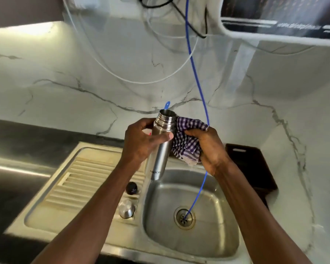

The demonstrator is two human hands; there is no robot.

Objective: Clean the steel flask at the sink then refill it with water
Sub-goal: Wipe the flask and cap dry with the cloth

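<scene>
My left hand (141,141) grips the steel flask (159,161) around its upper body, holding it nearly upright above the sink (191,244). The flask's threaded mouth is open, with no lid on it. My right hand (210,147) holds a bunched purple-and-white checked cloth (187,141) pressed against the flask's right side near the neck. The steel cap (126,208) and a dark inner stopper (131,187) lie on the ledge between the drainboard and the basin.
A thin blue tube (196,80) hangs from above down into the sink drain (184,218). White tubes and black cables loop on the marble wall. A ribbed drainboard (88,180) lies left of the basin. A dark board (250,164) stands at the right. A white appliance (280,25) is mounted upper right.
</scene>
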